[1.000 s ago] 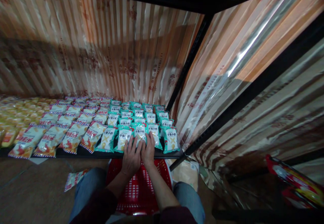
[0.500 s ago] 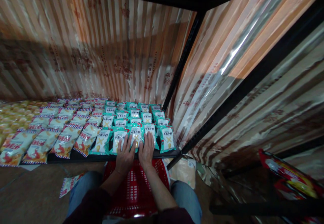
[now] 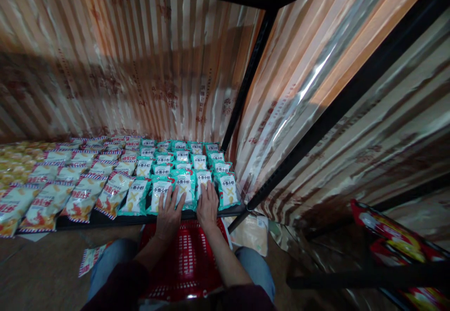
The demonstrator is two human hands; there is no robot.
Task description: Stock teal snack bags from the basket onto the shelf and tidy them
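Note:
Rows of teal-and-white snack bags (image 3: 137, 196) stand along the right end of a black shelf (image 3: 123, 220). My left hand (image 3: 170, 211) lies with fingers spread on the front of two of them, touching a left snack bag (image 3: 159, 191) and the edge of the middle snack bag (image 3: 185, 186). Over the lower front of another snack bag (image 3: 204, 178) rests my right hand (image 3: 208, 204), its fingers stretched out. Neither hand grips a bag. At the right end a snack bag (image 3: 228, 191) leans upright, apart from both hands.
White-and-orange snack bags (image 3: 84, 193) and yellow packs (image 3: 21, 163) fill the shelf leftward. A red basket (image 3: 186, 259) sits between the knees. One loose bag (image 3: 92, 257) lies on the floor. Black posts (image 3: 246, 81) frame the right side; red packages (image 3: 393, 231) lie beyond.
My right hand has shifted right, from beside the middle bag onto its right neighbour, so the gap between the hands is wider. My left hand stays on the bags. The view has turned slightly.

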